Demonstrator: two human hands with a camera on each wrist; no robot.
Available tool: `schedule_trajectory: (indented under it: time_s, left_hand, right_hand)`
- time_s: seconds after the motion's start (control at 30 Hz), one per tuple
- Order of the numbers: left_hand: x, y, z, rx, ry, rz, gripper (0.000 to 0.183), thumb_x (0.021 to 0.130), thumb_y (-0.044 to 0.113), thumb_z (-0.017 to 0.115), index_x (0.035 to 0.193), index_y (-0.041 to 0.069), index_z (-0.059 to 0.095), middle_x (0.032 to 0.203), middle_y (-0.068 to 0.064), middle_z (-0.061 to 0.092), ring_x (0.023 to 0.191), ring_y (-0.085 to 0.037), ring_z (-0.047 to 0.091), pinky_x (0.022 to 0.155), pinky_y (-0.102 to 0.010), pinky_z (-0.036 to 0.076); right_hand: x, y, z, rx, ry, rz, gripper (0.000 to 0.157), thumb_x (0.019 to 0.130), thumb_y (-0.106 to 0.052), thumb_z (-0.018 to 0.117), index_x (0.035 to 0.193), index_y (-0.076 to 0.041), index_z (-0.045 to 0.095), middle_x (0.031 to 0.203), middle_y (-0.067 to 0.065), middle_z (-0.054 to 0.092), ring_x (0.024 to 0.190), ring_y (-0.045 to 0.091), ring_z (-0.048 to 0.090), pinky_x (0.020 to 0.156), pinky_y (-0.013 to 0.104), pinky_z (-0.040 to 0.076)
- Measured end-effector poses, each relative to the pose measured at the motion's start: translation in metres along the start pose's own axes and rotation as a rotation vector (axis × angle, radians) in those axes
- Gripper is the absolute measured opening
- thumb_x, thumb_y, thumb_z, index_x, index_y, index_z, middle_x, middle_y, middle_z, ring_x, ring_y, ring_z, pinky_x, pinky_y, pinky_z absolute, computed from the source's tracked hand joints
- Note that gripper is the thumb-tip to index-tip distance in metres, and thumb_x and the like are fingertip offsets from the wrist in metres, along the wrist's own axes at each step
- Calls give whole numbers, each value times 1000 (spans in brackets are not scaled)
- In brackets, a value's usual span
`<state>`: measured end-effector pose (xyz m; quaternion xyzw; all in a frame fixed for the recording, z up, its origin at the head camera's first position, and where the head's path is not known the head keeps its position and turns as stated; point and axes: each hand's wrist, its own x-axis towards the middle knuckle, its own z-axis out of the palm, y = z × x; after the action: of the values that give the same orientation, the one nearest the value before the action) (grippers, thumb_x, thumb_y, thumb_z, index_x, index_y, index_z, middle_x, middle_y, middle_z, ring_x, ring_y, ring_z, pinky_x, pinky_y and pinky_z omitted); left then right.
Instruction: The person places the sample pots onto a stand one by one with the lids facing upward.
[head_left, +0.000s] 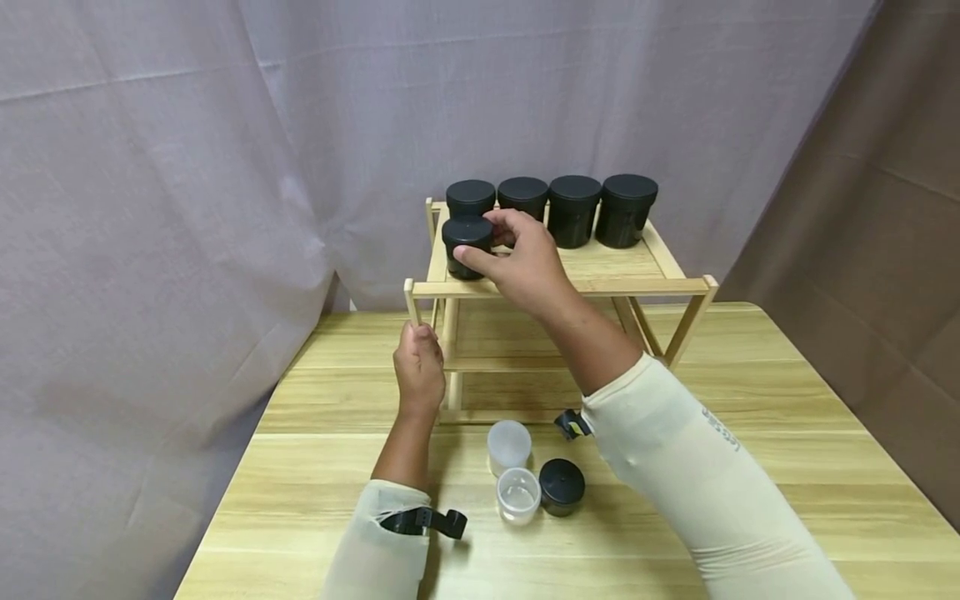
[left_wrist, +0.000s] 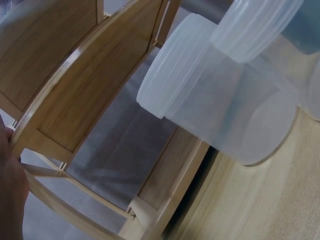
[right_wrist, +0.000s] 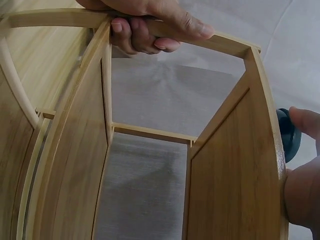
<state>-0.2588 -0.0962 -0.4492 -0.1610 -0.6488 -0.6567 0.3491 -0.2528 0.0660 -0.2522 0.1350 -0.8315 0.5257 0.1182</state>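
Note:
My right hand holds a short black lidded jar between thumb and fingers, at the front left corner of the wooden rack's top shelf. Behind it stands a row of several taller black jars. Lower down, my left hand grips the rack's front left upright; in the right wrist view its fingers curl round the wooden bar. The right wrist view also shows part of the small black jar at the right hand's thumb.
On the wooden table before the rack stand a frosted jar with a white lid, a smaller clear jar and a black-lidded jar, close together. A grey curtain hangs behind; a brown one hangs at right.

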Motion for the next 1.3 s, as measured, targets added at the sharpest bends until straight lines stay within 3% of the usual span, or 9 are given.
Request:
schedule_trajectory:
  time_s: [0.33, 0.6, 0.87, 1.1, 1.3]
  left_hand:
    - [1, -1, -3, -6, 2, 5, 84, 109, 68, 35, 93, -13, 51, 55, -20, 42, 51, 0, 40, 45, -16, 34]
    - [2, -2, -4, -19, 3, -7, 84, 108, 69, 36, 92, -12, 50, 57, -6, 42, 51, -1, 39, 45, -16, 34]
    - [1, -1, 0, -15, 7, 6, 85, 109, 68, 36, 92, -14, 50, 56, -8, 43, 51, -1, 39, 45, -16, 33]
    - [1, 0, 3, -16, 10, -14, 85, 107, 70, 36, 91, -12, 50, 60, 10, 43, 53, 0, 40, 47, -15, 34]
    - [1, 2, 3, -18, 9, -21, 86, 106, 71, 37, 91, -12, 50, 60, 12, 43, 52, 0, 40, 47, -15, 34]
  right_hand:
    - [1, -1, 3, -47, -10, -6, 69, 91, -20, 90, 150, 0, 59, 137, 20, 66, 123, 34, 69, 106, 48, 59]
    - [0, -2, 5, -25, 26, -9, 80, 85, -15, 96, 151, 2, 56, 139, 20, 61, 128, 37, 64, 112, 45, 55]
    - [-4, -1, 3, -39, 72, -55, 83, 81, -10, 99, 151, 2, 56, 139, 19, 59, 131, 34, 61, 116, 41, 55]
    - [-9, -1, 2, -40, 108, -95, 96, 80, -8, 100, 158, 5, 47, 152, 21, 49, 142, 33, 52, 124, 39, 49]
    - [-11, -1, 1, -33, 112, -130, 105, 78, -10, 102, 163, 2, 42, 159, 20, 41, 150, 35, 47, 126, 43, 47]
